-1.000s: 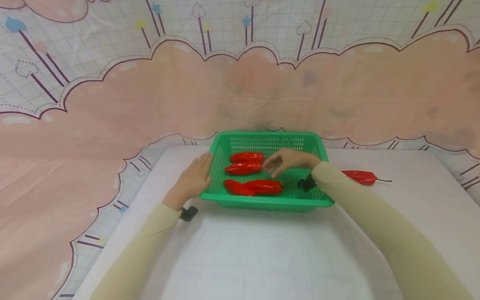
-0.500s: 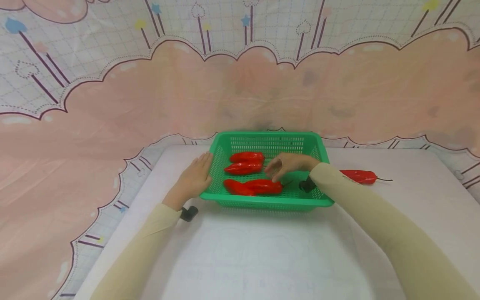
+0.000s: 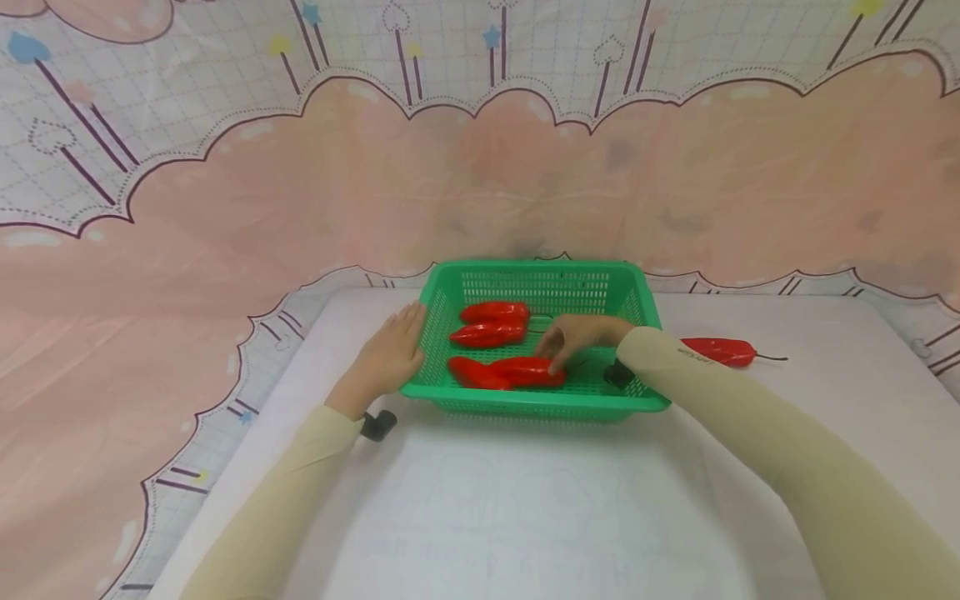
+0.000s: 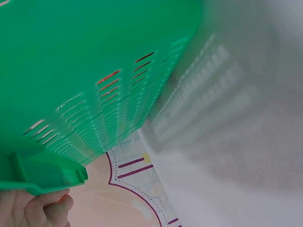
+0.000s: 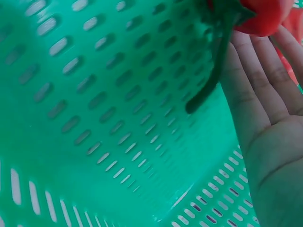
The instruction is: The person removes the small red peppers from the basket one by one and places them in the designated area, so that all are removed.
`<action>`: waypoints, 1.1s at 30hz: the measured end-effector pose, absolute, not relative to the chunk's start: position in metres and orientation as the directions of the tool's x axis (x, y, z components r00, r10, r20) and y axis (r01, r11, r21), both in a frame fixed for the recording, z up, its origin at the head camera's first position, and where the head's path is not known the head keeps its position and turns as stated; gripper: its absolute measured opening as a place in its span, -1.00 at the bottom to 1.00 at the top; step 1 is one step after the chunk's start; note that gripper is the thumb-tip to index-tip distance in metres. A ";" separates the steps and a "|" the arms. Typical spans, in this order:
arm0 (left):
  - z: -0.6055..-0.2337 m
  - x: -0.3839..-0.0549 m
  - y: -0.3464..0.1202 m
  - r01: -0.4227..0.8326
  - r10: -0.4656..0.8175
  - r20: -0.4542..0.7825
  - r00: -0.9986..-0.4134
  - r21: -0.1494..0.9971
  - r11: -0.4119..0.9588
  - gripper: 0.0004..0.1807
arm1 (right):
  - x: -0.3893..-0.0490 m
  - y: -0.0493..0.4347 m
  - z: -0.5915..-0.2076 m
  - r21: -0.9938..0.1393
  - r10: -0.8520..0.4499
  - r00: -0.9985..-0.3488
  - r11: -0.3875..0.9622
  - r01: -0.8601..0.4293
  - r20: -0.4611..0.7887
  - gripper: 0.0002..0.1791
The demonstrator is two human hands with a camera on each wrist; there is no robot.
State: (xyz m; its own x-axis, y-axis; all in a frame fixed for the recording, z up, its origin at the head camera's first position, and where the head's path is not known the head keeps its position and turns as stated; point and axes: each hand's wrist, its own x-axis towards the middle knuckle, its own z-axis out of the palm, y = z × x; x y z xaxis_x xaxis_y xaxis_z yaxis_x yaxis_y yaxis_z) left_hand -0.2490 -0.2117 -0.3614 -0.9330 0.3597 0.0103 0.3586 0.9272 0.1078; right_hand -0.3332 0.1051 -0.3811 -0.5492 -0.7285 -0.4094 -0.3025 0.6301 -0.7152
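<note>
A green plastic basket stands on the white table with several red peppers inside. My left hand lies against its left rim with fingers straight; the left wrist view shows part of that hand by the rim. Inside the basket, my right hand grips the stem end of a front red pepper. In the right wrist view, the pepper with its green stem lies at the fingers. Another red pepper lies beside it, and two more red peppers lie behind.
One more red pepper lies on the white table, right of the basket and partly behind the right sleeve. A patterned pink and white cloth rises behind the table.
My right hand has come down and toward the front of the basket, from above the peppers onto the front one. My left hand has stayed at the rim.
</note>
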 end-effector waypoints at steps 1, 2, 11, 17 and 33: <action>-0.361 -0.249 -0.212 0.358 0.359 0.011 -0.933 0.108 0.927 -0.28 | -0.333 0.105 -0.381 -0.708 -0.725 -0.552 0.636 -0.306 -0.412 -0.52; -0.361 -0.249 -0.212 0.358 0.359 0.015 -0.933 0.109 0.927 -0.29 | -0.333 0.104 -0.382 -0.700 -0.718 -0.557 0.645 -0.306 -0.417 -0.52; -0.361 -0.249 -0.211 0.357 0.358 0.014 -0.934 0.112 0.927 -0.29 | -0.335 0.104 -0.384 -0.653 -0.686 -0.589 0.685 -0.323 -0.427 -0.58; -0.363 -0.250 -0.212 0.354 0.355 0.010 -0.935 0.118 0.928 -0.29 | -0.335 0.105 -0.382 -0.665 -0.668 -0.635 0.680 -0.309 -0.388 -0.64; -0.364 -0.250 -0.212 0.352 0.353 0.019 -0.936 0.120 0.928 -0.29 | -0.337 0.105 -0.384 -0.653 -0.668 -0.656 0.677 -0.340 -0.351 -0.60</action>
